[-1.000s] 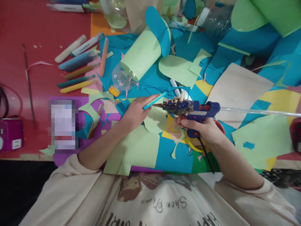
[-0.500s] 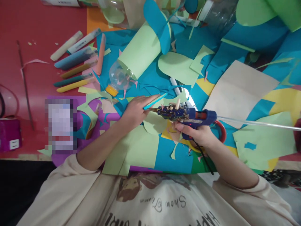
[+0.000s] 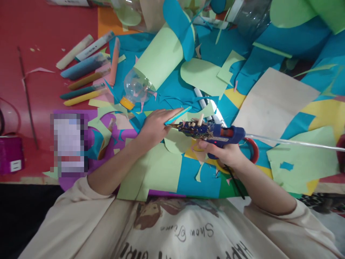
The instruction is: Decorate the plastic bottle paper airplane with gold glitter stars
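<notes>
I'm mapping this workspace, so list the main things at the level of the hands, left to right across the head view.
Purple box → pixelated, phone-like device → left hand → blue glue gun → clear glue stick.

Markers [image 3: 82, 68] near a pixelated phone [image 3: 68, 144]

Cream shirt [image 3: 105, 230] — short sleeves [image 3: 72, 208], dark lettering [image 3: 187, 231]
</notes>
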### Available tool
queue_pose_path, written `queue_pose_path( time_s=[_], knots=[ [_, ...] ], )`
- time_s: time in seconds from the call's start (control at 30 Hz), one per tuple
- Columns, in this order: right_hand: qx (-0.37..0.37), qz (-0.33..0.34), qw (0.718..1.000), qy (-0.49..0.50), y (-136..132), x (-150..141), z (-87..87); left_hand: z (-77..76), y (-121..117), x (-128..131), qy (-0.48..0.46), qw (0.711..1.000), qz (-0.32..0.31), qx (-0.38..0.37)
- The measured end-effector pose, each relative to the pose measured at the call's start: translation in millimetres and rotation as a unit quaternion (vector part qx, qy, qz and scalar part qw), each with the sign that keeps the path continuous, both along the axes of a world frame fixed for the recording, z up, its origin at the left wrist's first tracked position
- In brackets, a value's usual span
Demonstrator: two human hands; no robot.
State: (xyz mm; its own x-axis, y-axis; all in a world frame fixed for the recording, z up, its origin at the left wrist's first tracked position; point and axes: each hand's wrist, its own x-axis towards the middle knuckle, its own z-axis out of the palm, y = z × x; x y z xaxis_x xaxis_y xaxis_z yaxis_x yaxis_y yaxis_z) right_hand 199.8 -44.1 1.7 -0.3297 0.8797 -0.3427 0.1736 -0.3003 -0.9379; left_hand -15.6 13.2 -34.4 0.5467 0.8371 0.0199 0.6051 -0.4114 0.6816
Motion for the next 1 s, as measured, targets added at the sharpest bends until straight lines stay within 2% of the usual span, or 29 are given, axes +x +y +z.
queue_pose_path(
  time_s=[0.17, 0.33, 0.7, 0.87, 1.0],
  knots=[
    [0.031, -0.032, 0.999, -0.021, 0.1, 0.6, -1.7, -1.0, -0.6, -0.7, 0.006, 1.0, 0.001, -0.001],
    [0.006, 0.014, 1.0, -0.01, -0.5, 0.8, -1.7, -2.0, -1.3, -1.4, 0.012, 1.0, -0.002, 0.003],
    [0.024, -0.019, 0.999, -0.01, 0.3, -0.7, 0.4, -1.2, -1.7, -0.5, 0.019, 1.0, -0.002, 0.013],
    [-0.004, 0.001, 1.0, -0.013, -1.7, 1.8, -1.2, -0.2, -1.8, -0.3, 0.003, 1.0, 0.0, 0.01],
    [0.008, -0.042, 0.999, -0.023, -1.0, 1.5, 0.1, -0.3, -2.0, -0.2, -0.006, 1.0, 0.006, 0.006]
  ],
)
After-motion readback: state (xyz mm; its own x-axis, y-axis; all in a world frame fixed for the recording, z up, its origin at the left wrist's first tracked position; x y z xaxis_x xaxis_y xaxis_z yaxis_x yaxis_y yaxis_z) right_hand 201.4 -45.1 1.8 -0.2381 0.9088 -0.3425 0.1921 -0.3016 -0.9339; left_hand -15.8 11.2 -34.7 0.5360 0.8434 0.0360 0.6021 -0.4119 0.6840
